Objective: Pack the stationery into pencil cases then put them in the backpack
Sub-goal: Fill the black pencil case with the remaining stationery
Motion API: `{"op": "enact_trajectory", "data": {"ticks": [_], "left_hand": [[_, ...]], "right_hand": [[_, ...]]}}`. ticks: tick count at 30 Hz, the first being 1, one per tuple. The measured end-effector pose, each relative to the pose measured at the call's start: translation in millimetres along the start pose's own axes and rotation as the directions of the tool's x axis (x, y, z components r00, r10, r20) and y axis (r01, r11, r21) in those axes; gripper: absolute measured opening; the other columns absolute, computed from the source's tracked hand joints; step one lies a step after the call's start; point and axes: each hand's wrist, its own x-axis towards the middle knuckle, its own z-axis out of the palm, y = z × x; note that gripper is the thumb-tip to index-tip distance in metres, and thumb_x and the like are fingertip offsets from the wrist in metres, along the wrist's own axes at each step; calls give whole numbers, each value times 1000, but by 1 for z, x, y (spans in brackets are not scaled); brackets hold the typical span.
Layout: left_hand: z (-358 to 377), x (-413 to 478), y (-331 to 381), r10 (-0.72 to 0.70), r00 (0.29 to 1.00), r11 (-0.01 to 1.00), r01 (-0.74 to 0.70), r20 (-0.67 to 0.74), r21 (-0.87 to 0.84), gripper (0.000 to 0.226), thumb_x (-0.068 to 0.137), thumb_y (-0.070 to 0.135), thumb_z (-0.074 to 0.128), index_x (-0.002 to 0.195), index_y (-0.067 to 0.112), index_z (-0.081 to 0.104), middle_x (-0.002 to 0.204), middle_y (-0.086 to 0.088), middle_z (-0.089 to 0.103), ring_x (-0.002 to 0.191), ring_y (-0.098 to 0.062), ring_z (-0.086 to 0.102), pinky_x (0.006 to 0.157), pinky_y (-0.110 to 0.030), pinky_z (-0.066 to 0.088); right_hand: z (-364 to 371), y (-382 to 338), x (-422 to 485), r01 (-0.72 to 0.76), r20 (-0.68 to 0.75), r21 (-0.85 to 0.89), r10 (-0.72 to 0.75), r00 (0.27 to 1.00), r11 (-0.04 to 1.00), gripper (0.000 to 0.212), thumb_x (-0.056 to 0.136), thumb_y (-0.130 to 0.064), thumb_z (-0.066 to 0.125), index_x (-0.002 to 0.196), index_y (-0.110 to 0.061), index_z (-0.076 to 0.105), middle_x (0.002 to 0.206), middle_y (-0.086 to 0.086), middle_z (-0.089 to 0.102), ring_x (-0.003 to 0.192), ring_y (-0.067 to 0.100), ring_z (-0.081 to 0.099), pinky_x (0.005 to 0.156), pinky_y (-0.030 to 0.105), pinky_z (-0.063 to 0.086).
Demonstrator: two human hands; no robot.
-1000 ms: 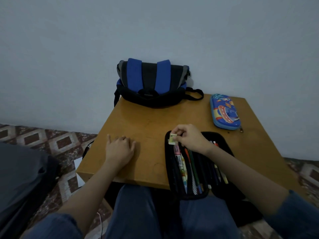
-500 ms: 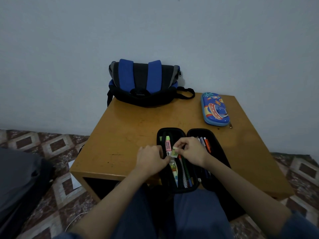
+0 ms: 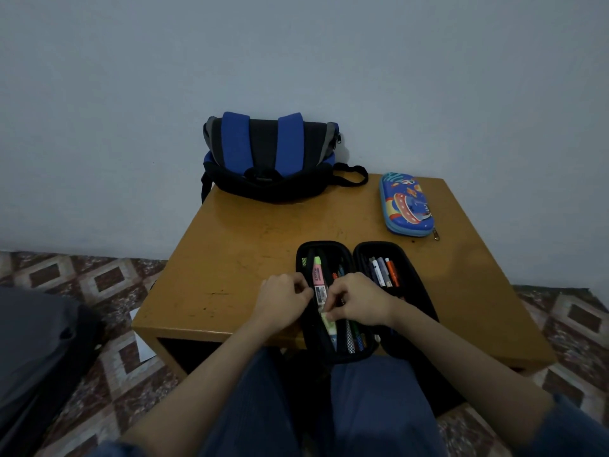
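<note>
A black pencil case [image 3: 408, 258] lies open at the near edge of the wooden table [image 3: 237, 258], both halves filled with pens and a pink highlighter [image 3: 318, 275]. My right hand [image 3: 359, 300] pinches a small pale-green eraser [image 3: 327, 317] and holds it down inside the left half. My left hand [image 3: 280, 300] has curled fingers on that half's left rim, apparently holding its edge or an elastic band. A blue cartoon pencil case [image 3: 407, 204] lies zipped at the back right. A blue-and-black backpack [image 3: 267, 156] sits against the wall.
The table stands over a patterned tiled floor [image 3: 108, 285]. A dark grey fabric mass [image 3: 39, 351] lies on the floor at the left, with a white sheet of paper [image 3: 143, 344] beside the table leg. My blue-clad legs [image 3: 263, 407] are under the near edge.
My left hand left the bare table and came to the black case's left rim. My right hand carried the eraser from the case's far end down into the left half.
</note>
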Motion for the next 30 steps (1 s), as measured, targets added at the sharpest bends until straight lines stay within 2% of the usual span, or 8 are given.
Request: {"op": "enact_trajectory", "data": {"ticks": [4,7,10,16,19,23,27,30], "left_hand": [[1,1,6,61,998,997,-60,-31,40,14,88,22,55,77,17,61,70,-2,60,73,-24,60,68,-31,41],[-1,7,7,64,996,994,-58,-63,88,14,88,21,54,78,15,62,66,4,54,72,-22,55,76,-35,43],[-5,16,4,52,995,994,-44,-80,97,16,87,24,55,73,18,59,62,6,52,67,-18,51,75,-35,44],[0,17,-3,153,983,985,-143,-99,95,12,91,25,53,82,23,60,83,5,62,84,-16,55,83,-36,43],[5,14,-16,262,955,959,-243,-136,144,22,94,29,50,109,25,66,116,11,63,103,-12,50,92,-36,41],[11,8,-27,296,955,924,-291,18,250,58,85,63,33,130,33,52,138,17,47,123,-17,40,100,-34,38],[12,8,-24,300,954,922,-297,27,247,47,92,45,47,136,29,45,145,13,39,131,-16,31,107,-26,26],[12,9,-20,286,957,930,-287,40,231,51,93,41,49,141,26,37,149,11,32,138,-14,24,110,-26,23]], "right_hand": [[3,-2,-2,18,-9,-119,-19,1000,993,16,74,-23,76,89,-16,74,84,-9,47,86,11,50,80,32,45],[6,-2,-3,-4,-124,-130,-12,992,992,17,74,-27,76,88,-18,72,78,-13,41,81,11,48,72,29,42],[11,-4,-3,-7,-198,-140,-21,980,990,12,81,-27,70,87,-18,73,83,-7,45,87,15,52,75,33,46],[7,2,-4,-15,-305,-21,8,952,1000,15,85,-25,66,85,-14,75,87,-2,54,81,13,53,75,33,47],[-10,17,-7,-116,-409,20,114,906,993,13,87,-21,63,94,-13,71,87,-3,57,81,12,55,75,26,45],[-28,50,-13,-279,-503,18,249,828,960,25,87,-19,62,110,-11,60,92,8,59,92,24,57,72,30,43],[-32,75,-22,-498,-510,-4,426,747,867,39,85,-17,61,122,-11,51,113,14,50,109,29,48,87,36,41],[-32,81,-25,-576,-437,112,561,703,810,50,80,-9,62,127,-12,46,111,13,53,102,28,54,77,34,45]]}}
